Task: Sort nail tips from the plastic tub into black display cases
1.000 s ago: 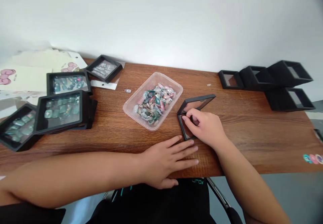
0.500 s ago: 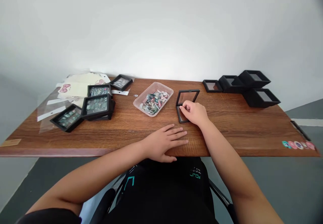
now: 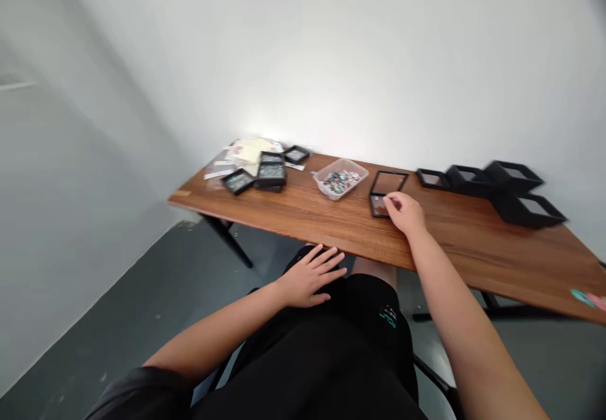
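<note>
An opened black display case with clear film windows stands on the table, its lid raised at the back. My right hand is over the right side of its lower half, thumb and fingertips pinched together. Whatever they may hold is hidden. Small pale spots show on the lower window, too blurred to name. Left of the case sits a clear plastic tub full of small wrapped, shiny pieces. My left hand lies flat with fingers spread, over my lap at the table's front edge, and holds nothing.
Filled black cases are piled on the left part of the wooden table, beside cream cards and clear bags. More black cases stand at the right, some stacked. A white wall rises behind the table.
The camera view has turned and shifted, so the table appears slanted and farther off. My right hand stays at the case with fingers pinched. My left hand has slid off the tabletop towards my lap.
</note>
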Tool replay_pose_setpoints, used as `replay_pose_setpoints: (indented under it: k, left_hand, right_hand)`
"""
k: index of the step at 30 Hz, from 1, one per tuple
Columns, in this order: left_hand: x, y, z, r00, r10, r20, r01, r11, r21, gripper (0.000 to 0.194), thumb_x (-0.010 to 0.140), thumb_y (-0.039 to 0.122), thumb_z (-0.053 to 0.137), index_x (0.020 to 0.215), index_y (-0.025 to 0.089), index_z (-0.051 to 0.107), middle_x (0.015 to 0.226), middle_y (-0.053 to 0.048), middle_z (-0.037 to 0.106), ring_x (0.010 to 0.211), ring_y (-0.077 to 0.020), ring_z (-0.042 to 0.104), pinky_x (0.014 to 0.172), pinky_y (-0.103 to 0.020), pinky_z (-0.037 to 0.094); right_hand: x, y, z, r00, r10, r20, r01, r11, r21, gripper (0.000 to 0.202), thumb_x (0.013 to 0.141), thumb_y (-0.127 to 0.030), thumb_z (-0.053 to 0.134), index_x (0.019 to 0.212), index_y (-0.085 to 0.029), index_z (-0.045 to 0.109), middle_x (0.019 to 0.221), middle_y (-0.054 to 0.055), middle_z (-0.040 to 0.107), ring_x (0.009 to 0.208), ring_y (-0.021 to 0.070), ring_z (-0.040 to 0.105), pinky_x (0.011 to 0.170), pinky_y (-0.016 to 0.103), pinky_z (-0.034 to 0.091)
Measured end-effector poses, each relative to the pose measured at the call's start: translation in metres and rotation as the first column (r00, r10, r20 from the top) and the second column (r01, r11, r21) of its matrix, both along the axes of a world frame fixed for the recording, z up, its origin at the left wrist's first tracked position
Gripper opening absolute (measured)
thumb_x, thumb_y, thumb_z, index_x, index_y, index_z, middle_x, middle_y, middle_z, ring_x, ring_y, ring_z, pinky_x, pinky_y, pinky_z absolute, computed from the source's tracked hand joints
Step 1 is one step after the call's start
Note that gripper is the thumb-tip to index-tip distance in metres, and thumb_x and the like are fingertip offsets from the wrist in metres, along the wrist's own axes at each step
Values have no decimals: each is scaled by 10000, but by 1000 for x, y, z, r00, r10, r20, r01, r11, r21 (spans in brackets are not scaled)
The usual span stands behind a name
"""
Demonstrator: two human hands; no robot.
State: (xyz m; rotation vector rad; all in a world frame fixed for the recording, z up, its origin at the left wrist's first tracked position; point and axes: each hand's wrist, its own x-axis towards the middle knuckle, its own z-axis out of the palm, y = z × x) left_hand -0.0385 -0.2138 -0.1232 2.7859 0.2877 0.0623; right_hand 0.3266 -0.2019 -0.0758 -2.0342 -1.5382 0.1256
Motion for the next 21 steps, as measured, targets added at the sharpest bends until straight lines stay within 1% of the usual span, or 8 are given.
replay_pose_setpoints:
  k: [3, 6, 7, 9, 10, 14, 18, 21]
  left_hand:
    - [-52, -16, -6, 989, 148, -32, -149, 988, -46, 665, 995, 520, 694, 1568, 239, 511, 1699, -136, 440, 1576, -363, 423, 1306, -689, 334]
    - [-93, -33, -13, 947, 311, -74, -319, 940, -125, 538, 1008, 459, 698, 1471, 209, 586, 1560, -133, 570, 1418, -316, 583, 1194, -610, 508]
    - [-100, -37, -17, 936, 340, -93, -352, 920, -171, 503, 1014, 448, 692, 1445, 204, 601, 1518, -127, 600, 1365, -295, 619, 1154, -573, 548]
    - [-101, -40, -28, 922, 363, -132, -386, 877, -286, 463, 1022, 440, 683, 1413, 200, 621, 1471, -117, 630, 1312, -272, 647, 1118, -538, 576]
    - [-96, -38, -35, 914, 375, -152, -405, 849, -341, 443, 1032, 444, 666, 1411, 218, 625, 1489, -117, 620, 1319, -265, 641, 1130, -530, 569]
    - [-59, -18, -60, 895, 381, -233, -446, 744, -498, 532, 1021, 474, 673, 1480, 223, 576, 1568, -127, 555, 1404, -307, 583, 1182, -591, 517]
    - [-47, -6, -57, 896, 319, -309, -442, 715, -542, 580, 1007, 488, 688, 1512, 236, 554, 1629, -131, 498, 1464, -332, 531, 1222, -626, 471]
    - [-62, -4, -50, 890, 312, -332, -450, 709, -543, 562, 1021, 499, 665, 1507, 238, 561, 1612, -130, 521, 1452, -321, 546, 1223, -616, 473]
  right_hand:
    - [-6, -2, 0, 998, 57, 9, -58, 992, 111, 427, 1023, -460, 670, 1355, -194, 639, 1381, 111, 657, 1194, 237, 675, 1018, 473, 614]
    - [-10, 0, 0, 992, 128, -3, -124, 967, 221, 422, 1021, -458, 674, 1345, -190, 643, 1372, 109, 660, 1189, 236, 676, 1013, 471, 615]
    - [-9, 2, -1, 992, 121, -20, -113, 963, 244, 260, 1053, -455, 621, 1240, -296, 707, 1403, 85, 658, 1215, 205, 660, 1032, 364, 591]
    - [-2, 6, -4, 996, 70, -51, -55, 962, 266, 219, 1067, -460, 592, 1190, -340, 727, 1392, 54, 664, 1255, 205, 652, 1020, 321, 579]
    - [4, 10, -7, 997, 39, -60, -21, 962, 272, 385, 1022, -454, 673, 1318, -208, 659, 1368, 103, 664, 1200, 232, 673, 1017, 453, 611]
    - [29, 20, -22, 993, -35, -112, 68, 952, 297, 362, 1042, -488, 631, 1269, -211, 685, 1347, 101, 680, 1177, 222, 671, 1031, 456, 605]
    - [48, 12, -31, 967, -18, -253, 103, 939, 329, 394, 1050, -556, 582, 1021, -199, 747, 1009, 69, 736, 953, 216, 695, 912, 447, 620]
    - [56, 10, -33, 936, 1, -352, 138, 918, 371, 402, 1029, -525, 640, 1227, -179, 690, 1192, 89, 716, 1033, 207, 697, 901, 433, 642]
